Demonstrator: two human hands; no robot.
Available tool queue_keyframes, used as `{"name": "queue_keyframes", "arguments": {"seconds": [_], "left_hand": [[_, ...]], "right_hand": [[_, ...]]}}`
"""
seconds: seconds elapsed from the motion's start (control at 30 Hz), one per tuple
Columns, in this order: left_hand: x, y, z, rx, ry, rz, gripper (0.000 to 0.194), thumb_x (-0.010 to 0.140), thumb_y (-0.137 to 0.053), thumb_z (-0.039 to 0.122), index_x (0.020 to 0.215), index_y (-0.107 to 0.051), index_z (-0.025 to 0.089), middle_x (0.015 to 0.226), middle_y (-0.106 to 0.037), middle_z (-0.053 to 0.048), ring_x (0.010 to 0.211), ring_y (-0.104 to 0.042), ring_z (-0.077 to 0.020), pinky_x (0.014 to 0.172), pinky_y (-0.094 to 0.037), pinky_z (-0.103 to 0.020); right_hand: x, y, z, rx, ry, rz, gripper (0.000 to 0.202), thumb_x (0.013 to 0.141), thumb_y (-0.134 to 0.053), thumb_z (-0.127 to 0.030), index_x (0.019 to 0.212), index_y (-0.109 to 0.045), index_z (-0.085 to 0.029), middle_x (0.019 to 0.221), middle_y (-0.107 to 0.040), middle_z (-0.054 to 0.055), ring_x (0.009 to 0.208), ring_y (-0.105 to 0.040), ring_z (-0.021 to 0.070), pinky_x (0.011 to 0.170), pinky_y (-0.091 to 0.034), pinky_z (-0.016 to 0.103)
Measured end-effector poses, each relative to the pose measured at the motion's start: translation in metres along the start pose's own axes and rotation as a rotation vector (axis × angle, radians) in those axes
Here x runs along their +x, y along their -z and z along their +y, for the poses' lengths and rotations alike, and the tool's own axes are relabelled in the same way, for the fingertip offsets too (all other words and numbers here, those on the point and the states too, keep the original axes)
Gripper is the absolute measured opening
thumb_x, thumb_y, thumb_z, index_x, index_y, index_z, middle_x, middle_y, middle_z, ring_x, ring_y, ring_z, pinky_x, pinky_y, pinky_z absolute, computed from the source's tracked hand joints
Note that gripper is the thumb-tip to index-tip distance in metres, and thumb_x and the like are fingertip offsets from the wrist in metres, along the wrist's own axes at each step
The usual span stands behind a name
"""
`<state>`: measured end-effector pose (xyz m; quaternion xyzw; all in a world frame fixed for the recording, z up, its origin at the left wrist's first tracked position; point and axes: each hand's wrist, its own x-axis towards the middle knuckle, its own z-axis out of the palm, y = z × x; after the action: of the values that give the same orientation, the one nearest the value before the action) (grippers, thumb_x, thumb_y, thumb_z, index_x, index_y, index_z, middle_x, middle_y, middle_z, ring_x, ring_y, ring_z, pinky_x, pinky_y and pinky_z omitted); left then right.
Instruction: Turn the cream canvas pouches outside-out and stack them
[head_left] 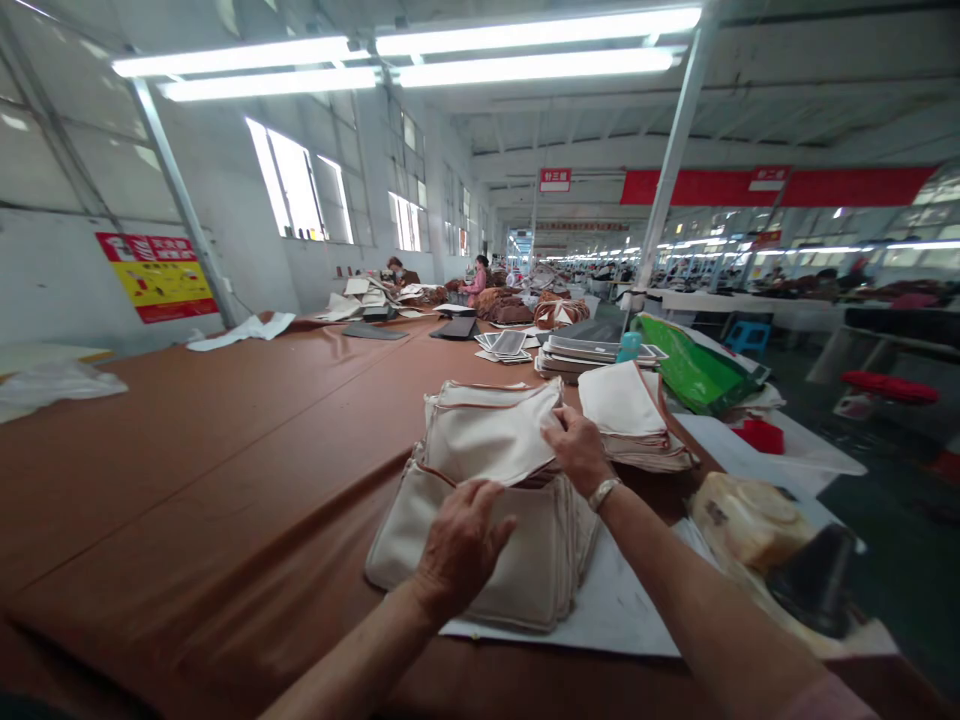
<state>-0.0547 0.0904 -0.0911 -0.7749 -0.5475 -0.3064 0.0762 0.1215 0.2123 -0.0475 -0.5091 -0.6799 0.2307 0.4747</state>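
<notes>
A stack of cream fabric panels (pixel 517 575) with stitched edges lies in front of me on a white sheet (pixel 626 605). Over its far part a single cream panel (pixel 487 435) with a brown edge is lifted at its right side. My right hand (pixel 577 447) pinches that panel's right edge between thumb and fingers. Against the near edge of the same panel, my left hand (pixel 465 545) rests above the stack with its thumb apart from the fingers. Right of them sits another pile of cream panels (pixel 626 405), brown showing along its edge.
Brown sheeting (pixel 262 470) covers the wide table, with folds near the front. Farther back are grey boards (pixel 577 345), a teal bottle (pixel 628 347) and a green bag (pixel 694 365). A dark cone-shaped object (pixel 814 580) stands at the right edge. Two people work far off.
</notes>
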Motion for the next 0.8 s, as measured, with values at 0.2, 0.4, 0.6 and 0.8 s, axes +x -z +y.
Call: {"name": "queue_keyframes", "arguments": {"seconds": [0.2,0.4,0.6,0.8], "left_hand": [[0.040,0.094,-0.020,-0.260,0.145,0.364,0.049,0.096,-0.045,0.045,0.136,-0.038,0.018,0.134,-0.050,-0.013,0.117,-0.053,-0.0260,0.098,-0.044,-0.040],[0.012,0.107,0.005,-0.185,-0.105,0.018,0.033,0.098,-0.041,0.046,0.104,-0.059,0.019,0.104,-0.064,-0.006,0.098,-0.060,-0.0201,0.088,-0.045,-0.031],[-0.005,0.070,0.033,0.154,-0.176,-0.084,0.045,0.088,-0.054,0.057,0.096,-0.062,0.013,0.086,-0.067,-0.011,0.084,-0.064,-0.0269,0.077,-0.048,-0.038],[-0.019,0.053,0.048,0.211,-0.448,-0.168,0.036,0.087,-0.059,0.051,0.077,-0.060,0.016,0.073,-0.065,-0.006,0.068,-0.063,-0.0229,0.065,-0.044,-0.035]], "right_hand": [[-0.099,0.003,-0.071,0.175,0.261,-0.152,0.004,0.083,-0.057,-0.022,0.083,-0.060,-0.019,0.076,-0.058,0.000,0.071,-0.052,0.0163,0.066,-0.042,0.026],[-0.191,-0.002,-0.085,0.488,0.153,-0.177,0.009,0.087,-0.059,-0.030,0.088,-0.057,-0.021,0.078,-0.051,0.001,0.073,-0.048,0.0183,0.069,-0.041,0.029],[-0.211,-0.012,-0.046,0.872,-0.402,-0.095,0.043,0.086,-0.050,-0.062,0.086,-0.058,-0.021,0.078,-0.062,0.005,0.070,-0.059,0.0219,0.060,-0.048,0.031],[-0.187,-0.001,-0.019,0.837,-0.382,-0.180,0.043,0.084,-0.058,-0.059,0.105,-0.059,-0.022,0.094,-0.066,0.004,0.074,-0.063,0.0191,0.058,-0.050,0.027]]}}
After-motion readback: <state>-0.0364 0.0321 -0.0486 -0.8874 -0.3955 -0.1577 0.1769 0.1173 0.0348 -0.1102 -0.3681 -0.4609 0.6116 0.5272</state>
